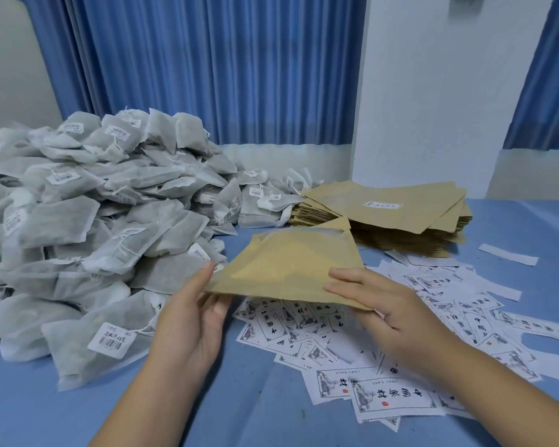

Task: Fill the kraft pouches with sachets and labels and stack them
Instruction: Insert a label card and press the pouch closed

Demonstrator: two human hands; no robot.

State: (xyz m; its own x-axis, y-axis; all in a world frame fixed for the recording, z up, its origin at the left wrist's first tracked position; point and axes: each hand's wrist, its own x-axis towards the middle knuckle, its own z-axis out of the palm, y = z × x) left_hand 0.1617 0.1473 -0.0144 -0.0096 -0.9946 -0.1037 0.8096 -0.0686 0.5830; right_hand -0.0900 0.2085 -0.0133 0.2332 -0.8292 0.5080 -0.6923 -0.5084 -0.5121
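Pouch [291,266] sits above the near labels [391,398] on the desk [239,398]. Our left grip [191,314] pinches its left edge and our right grip [378,304] its near-right edge. Sachets [78,204] are heaped at left.

The kraft pouch [291,262] is plain tan; sachets [94,221] left of it grey-white; labels [391,398] below it white with black print.
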